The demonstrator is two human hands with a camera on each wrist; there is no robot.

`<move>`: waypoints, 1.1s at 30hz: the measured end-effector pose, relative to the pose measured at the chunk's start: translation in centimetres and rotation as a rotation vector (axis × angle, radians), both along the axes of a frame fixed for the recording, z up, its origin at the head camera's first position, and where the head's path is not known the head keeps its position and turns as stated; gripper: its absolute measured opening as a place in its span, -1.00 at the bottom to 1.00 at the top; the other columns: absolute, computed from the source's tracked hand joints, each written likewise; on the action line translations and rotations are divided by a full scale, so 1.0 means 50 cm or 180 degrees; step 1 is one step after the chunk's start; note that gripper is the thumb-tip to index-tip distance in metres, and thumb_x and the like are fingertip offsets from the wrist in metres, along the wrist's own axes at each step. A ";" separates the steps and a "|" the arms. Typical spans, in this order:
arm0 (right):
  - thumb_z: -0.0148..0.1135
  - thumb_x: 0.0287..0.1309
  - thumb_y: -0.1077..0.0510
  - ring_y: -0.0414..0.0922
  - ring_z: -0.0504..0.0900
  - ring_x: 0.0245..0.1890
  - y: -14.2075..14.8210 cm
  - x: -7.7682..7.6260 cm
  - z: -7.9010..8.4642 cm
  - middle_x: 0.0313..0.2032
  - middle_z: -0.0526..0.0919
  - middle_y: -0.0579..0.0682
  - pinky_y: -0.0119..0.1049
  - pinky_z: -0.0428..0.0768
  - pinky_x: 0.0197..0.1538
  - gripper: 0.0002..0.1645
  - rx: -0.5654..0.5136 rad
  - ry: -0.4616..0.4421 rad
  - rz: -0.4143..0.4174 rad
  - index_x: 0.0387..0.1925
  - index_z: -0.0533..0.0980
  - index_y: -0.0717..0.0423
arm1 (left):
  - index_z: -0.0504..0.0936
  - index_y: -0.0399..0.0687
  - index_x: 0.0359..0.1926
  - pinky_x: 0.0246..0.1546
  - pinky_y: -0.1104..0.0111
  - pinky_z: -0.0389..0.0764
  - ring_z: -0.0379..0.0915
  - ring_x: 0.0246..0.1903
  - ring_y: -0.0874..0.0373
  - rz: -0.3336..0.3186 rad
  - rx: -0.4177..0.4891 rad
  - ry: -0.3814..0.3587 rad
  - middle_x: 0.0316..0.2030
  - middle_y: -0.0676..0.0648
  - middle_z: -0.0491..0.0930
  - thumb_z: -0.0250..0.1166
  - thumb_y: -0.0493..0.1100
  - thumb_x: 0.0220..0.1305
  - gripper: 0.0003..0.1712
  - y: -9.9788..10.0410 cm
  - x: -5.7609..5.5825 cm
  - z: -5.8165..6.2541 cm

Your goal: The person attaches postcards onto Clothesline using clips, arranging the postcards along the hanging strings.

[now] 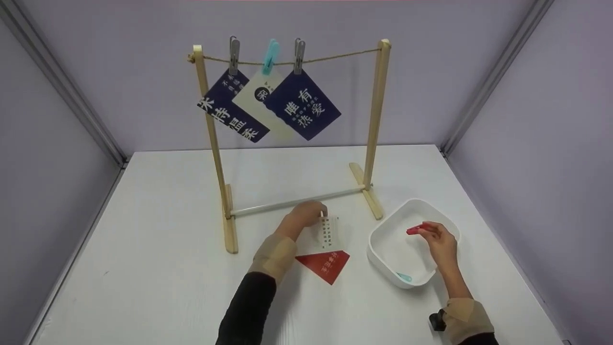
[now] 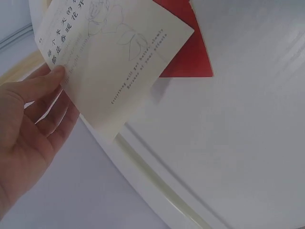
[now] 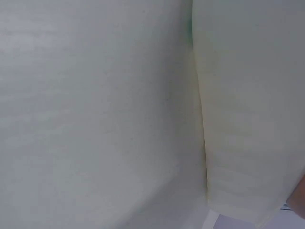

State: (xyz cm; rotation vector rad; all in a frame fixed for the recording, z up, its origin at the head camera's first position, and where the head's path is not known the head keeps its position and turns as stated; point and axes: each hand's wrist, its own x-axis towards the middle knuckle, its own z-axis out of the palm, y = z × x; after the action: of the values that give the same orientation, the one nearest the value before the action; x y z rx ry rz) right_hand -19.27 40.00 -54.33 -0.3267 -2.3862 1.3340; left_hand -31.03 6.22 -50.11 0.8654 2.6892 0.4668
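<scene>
My left hand [image 1: 306,213] pinches a cream printed card [image 2: 128,57] by its edge, thumb on the printed face. Partly beneath that card, a red card [image 1: 326,267] with white lettering lies on the table. Over the white basin [image 1: 380,261] on the right, the fingers of my right hand [image 1: 441,243] pinch a red clothespin [image 1: 417,229]. A light-blue clothespin [image 1: 404,277] lies inside the basin near its front wall. The right wrist view shows mostly pale surfaces, and the clothespin is out of sight there.
Behind the hands stands a wooden rack [image 1: 376,115] with a string [image 1: 342,56]. Grey and light-blue clothespins hold two navy cards [image 1: 306,108] and a cream card [image 1: 254,96] on it. The rack's low crossbar [image 1: 268,207] is just beyond my left hand.
</scene>
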 end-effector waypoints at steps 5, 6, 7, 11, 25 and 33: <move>0.26 0.11 0.13 -0.41 0.51 -0.29 0.001 -0.002 -0.001 -0.15 0.58 0.18 -0.67 0.45 -0.23 -0.62 -0.0053 -0.0038 -0.0044 -0.08 0.50 0.26 | 0.60 -0.08 -0.11 -0.09 0.32 0.47 0.45 -0.12 0.06 0.0099 0.0061 -0.0309 -0.19 -0.07 0.56 0.19 -0.35 0.20 -0.77 -0.012 0.000 0.016; 0.26 0.11 0.13 -0.42 0.51 -0.30 0.002 -0.002 -0.001 -0.15 0.59 0.17 -0.67 0.45 -0.23 -0.62 -0.0048 -0.0042 -0.0052 -0.07 0.50 0.26 | 0.60 -0.08 -0.11 -0.08 0.31 0.46 0.44 -0.11 0.05 0.0117 0.0083 -0.0359 -0.18 -0.07 0.56 0.20 -0.35 0.19 -0.76 -0.012 -0.001 0.019; 0.26 0.10 0.13 -0.43 0.50 -0.30 0.003 -0.001 -0.002 -0.16 0.59 0.17 -0.67 0.45 -0.23 -0.62 -0.0029 -0.0046 -0.0060 -0.08 0.50 0.26 | 0.60 -0.08 -0.10 -0.07 0.30 0.46 0.44 -0.10 0.05 0.0138 0.0118 -0.0406 -0.17 -0.07 0.56 0.20 -0.36 0.18 -0.75 -0.012 -0.001 0.022; 0.26 0.10 0.13 -0.45 0.48 -0.31 0.006 0.002 -0.002 -0.16 0.59 0.18 -0.69 0.43 -0.24 -0.62 0.0011 -0.0032 -0.0046 -0.09 0.51 0.27 | 0.58 -0.08 -0.07 0.01 0.26 0.40 0.40 -0.05 0.04 0.0180 0.0226 -0.0463 -0.13 -0.08 0.56 0.19 -0.35 0.19 -0.73 -0.006 -0.003 0.039; 0.23 0.12 0.11 -0.43 0.48 -0.25 0.003 0.007 -0.001 -0.14 0.57 0.24 -0.69 0.41 -0.18 -0.58 -0.0097 -0.0034 0.0049 -0.06 0.48 0.32 | 0.45 -0.06 0.01 -0.10 0.34 0.49 0.44 -0.06 0.11 0.0395 0.0793 -0.0262 -0.08 -0.05 0.54 0.14 -0.34 0.25 -0.69 0.022 0.001 0.085; 0.23 0.13 0.16 -0.45 0.47 -0.25 0.003 0.000 0.000 -0.16 0.59 0.19 -0.68 0.43 -0.18 -0.64 -0.0043 0.0034 0.0089 -0.07 0.49 0.30 | 0.43 -0.12 -0.03 -0.18 0.32 0.55 0.52 -0.14 0.10 0.0473 0.1487 0.0160 -0.12 -0.09 0.57 0.13 -0.37 0.25 -0.73 0.032 0.003 0.115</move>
State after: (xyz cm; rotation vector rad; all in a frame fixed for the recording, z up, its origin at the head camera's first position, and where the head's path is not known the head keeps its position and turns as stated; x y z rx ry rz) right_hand -19.25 40.15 -54.33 -0.2902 -2.3823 1.3615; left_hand -30.88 7.80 -44.36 0.7954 2.7439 1.1539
